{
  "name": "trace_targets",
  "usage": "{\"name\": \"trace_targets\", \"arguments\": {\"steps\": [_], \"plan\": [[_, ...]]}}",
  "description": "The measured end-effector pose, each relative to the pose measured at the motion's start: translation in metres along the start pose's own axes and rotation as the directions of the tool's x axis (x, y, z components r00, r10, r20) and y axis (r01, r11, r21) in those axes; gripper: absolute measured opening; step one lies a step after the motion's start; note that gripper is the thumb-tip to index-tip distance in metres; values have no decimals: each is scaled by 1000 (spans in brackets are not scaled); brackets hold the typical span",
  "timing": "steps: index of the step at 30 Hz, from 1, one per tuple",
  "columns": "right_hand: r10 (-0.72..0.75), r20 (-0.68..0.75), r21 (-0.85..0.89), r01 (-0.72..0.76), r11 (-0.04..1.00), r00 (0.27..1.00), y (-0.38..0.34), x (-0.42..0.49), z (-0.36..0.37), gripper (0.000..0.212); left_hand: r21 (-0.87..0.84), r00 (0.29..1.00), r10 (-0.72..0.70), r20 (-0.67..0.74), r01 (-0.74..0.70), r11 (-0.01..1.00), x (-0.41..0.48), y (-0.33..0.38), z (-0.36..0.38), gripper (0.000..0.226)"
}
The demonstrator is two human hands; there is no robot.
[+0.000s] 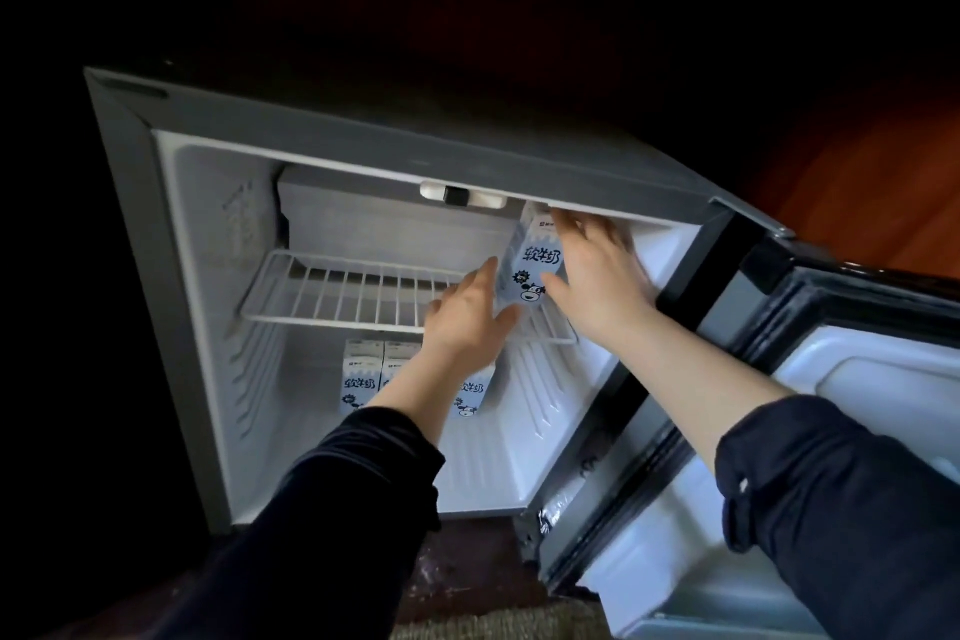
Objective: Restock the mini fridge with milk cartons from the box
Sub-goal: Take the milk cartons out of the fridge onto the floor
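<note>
The mini fridge stands open in front of me. A blue-and-white milk carton with a cow drawing stands upright at the right end of the white wire shelf. My left hand touches the carton's left side and my right hand presses its right side, both with fingers spread. On the fridge floor below stand more cartons of the same kind: two side by side at the left and another partly hidden behind my left forearm.
The fridge door hangs open to the right with its white inner liner facing me. A small freezer box fills the top back. A dark floor and a woven mat lie below. The surroundings are dark.
</note>
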State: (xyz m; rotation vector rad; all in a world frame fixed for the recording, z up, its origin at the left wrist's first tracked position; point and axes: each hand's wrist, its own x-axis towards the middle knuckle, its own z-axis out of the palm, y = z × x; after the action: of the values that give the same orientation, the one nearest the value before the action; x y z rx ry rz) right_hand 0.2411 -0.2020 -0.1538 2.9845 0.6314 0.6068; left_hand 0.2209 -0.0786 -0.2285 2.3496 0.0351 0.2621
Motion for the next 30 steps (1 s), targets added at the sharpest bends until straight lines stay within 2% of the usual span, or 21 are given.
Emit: {"name": "trace_targets", "arguments": {"steps": [7,10,13,17,20,24,27,30], "plan": [[59,-146,82,-47,996,988,-3,-21,2,65,137,997,26,78,-37,990,-7,2,-1,68],[87,-111,122,-73,990,990,-3,-20,-2,52,178,993,23,112,-43,983,-10,1,-1,69],[38,-31,73,-36,997,999,-6,-26,-3,46,180,991,27,131,-51,982,-13,0,-2,70],[2,34,24,-3,1000,999,-12,-40,-11,42,122,988,53,148,-71,990,-19,1,-6,70],[11,37,117,-15,993,999,-14,-52,-27,40,69,986,78,146,-89,994,-30,5,-11,69],[10,31,285,-19,958,999,-14,-76,-48,32,-169,984,109,143,-84,982,-48,20,-26,58],[1,13,382,-6,924,1000,-10,-98,-66,26,-216,980,154,130,-123,969,-67,34,-38,47],[-1,-7,473,4,881,1000,1,-121,-87,24,-211,964,189,186,-149,966,-89,50,-49,40]]}}
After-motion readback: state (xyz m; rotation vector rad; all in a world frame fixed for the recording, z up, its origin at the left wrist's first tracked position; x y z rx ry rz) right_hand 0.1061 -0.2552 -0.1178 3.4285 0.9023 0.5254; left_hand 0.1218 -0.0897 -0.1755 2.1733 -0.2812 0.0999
